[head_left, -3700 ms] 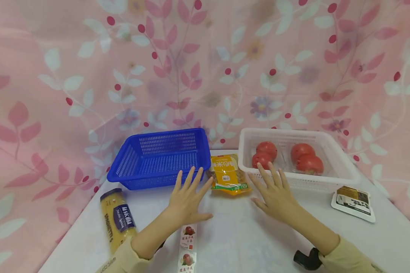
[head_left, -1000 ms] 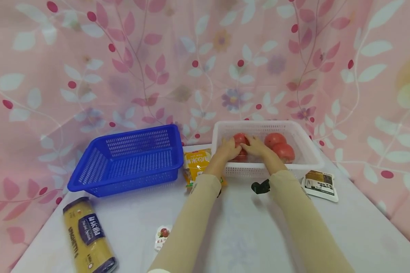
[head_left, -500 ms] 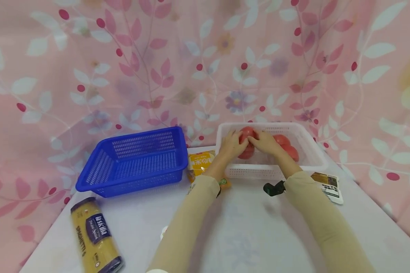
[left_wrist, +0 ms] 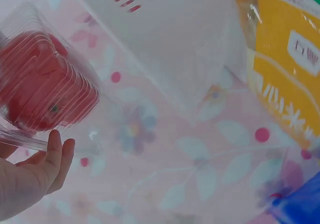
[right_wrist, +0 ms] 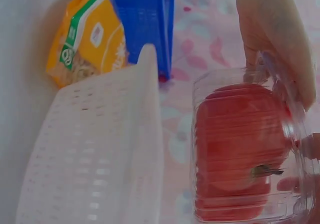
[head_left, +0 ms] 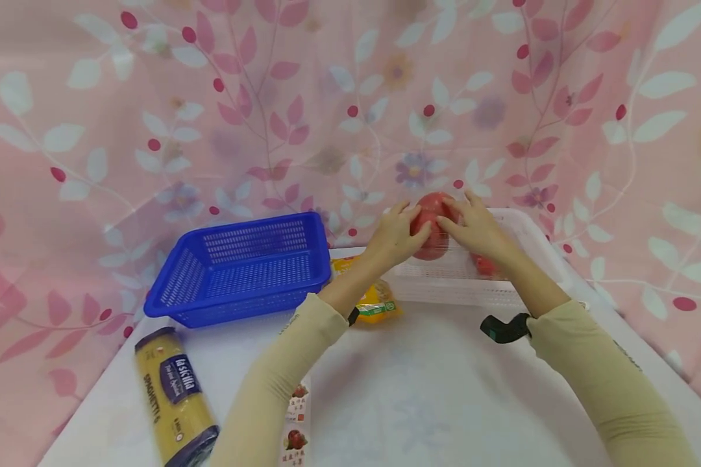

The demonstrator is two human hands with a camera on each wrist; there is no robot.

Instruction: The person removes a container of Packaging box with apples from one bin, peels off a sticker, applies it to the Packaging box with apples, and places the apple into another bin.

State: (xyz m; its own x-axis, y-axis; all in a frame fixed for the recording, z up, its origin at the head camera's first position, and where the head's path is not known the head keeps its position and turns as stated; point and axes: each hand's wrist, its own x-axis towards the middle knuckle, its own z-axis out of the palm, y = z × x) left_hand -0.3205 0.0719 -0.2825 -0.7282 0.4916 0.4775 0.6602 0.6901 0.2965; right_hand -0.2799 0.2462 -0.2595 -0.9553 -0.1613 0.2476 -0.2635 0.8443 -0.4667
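Both hands hold a clear plastic box of tomatoes (head_left: 432, 227) above the white basket (head_left: 444, 290). The left hand (head_left: 394, 237) grips its left side and the right hand (head_left: 480, 230) its right side, thumbs toward the front. The left wrist view shows fingers at the lower edge of the ridged clear box (left_wrist: 47, 84). A green stem shows on a tomato (right_wrist: 240, 139) through the plastic in the right wrist view. Other red tomatoes (head_left: 485, 264) remain in the white basket, partly hidden by the right hand.
A blue basket (head_left: 242, 299) stands at the left. Between the baskets lies a yellow food bag (head_left: 376, 308), partly behind the left arm. A spaghetti pack (head_left: 175, 395) lies front left, beside a strip of fruit stickers (head_left: 296, 425). The right arm mostly hides a flat packet.
The hands first hovered spread over the table, then reached into the white basket and gripped the box of tomatoes. The box has since risen above the basket. The view has shifted.
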